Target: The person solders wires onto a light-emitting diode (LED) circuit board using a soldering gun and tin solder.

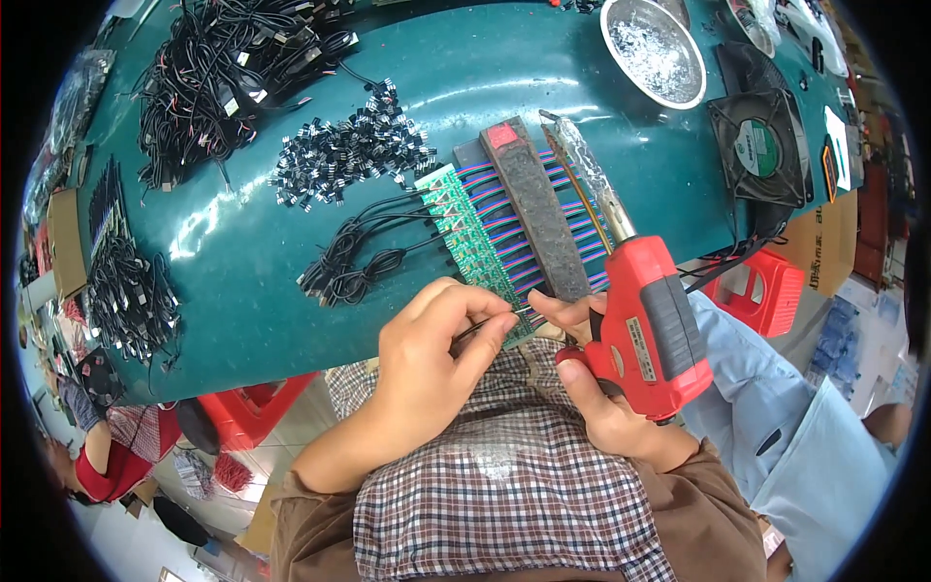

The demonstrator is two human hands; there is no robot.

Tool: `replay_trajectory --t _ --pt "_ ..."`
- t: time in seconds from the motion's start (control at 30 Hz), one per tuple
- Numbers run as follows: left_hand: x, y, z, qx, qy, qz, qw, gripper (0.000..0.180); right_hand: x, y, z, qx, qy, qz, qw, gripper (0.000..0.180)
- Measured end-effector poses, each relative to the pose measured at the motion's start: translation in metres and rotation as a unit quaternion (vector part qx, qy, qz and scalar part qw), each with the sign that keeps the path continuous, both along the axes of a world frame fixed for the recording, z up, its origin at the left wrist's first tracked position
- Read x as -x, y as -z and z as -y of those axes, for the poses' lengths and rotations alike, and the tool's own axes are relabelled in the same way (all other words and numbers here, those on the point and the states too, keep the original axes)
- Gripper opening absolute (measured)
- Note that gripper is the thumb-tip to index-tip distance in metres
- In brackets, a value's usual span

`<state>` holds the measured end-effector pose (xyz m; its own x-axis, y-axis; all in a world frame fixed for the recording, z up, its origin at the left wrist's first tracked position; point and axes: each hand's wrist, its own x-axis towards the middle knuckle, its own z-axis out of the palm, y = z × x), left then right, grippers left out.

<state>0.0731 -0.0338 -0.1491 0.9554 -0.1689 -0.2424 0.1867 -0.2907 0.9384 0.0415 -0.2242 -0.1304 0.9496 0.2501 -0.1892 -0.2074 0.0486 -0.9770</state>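
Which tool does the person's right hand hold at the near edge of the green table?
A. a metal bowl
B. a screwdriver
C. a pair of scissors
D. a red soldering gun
D: the right hand grips a red soldering gun by its handle, its long metal tip lying over the coloured wires.

On the table point(252, 281), the circuit strip point(472, 247) lies left of the bar point(539, 215), the bowl point(653, 50) far behind.

Brown sleeves, bare hands, checked cloth
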Motion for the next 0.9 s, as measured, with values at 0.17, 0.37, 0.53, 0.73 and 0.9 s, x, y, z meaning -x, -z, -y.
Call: replay_trajectory --t 0.17,0.37,0.53,0.73,0.9 --pt "-0.002 -0.002 0.000 -0.077 0.029 0.131 0.988 0.013 -0.001 -0.001 0.005 0.063 -0.065 0.022 0.996 0.054" --pt "-0.009 -0.001 0.001 -0.135 0.014 0.155 0.979 0.014 0.000 0.006 0.002 0.000 -0.050 -0.005 0.999 0.057" --pt "-0.007 0.001 0.004 -0.110 -0.008 0.143 0.984 0.011 -0.004 -0.001 0.001 -0.011 -0.044 -0.010 0.999 0.069" --pt "-0.008 0.003 0.004 -0.115 -0.007 0.150 0.982 0.012 -0.004 0.000 0.003 0.025 -0.067 0.020 0.997 0.066" --pt "-0.012 0.005 0.003 -0.121 -0.040 0.160 0.979 0.012 -0.011 -0.011 0.008 0.052 -0.103 0.017 0.993 0.061"
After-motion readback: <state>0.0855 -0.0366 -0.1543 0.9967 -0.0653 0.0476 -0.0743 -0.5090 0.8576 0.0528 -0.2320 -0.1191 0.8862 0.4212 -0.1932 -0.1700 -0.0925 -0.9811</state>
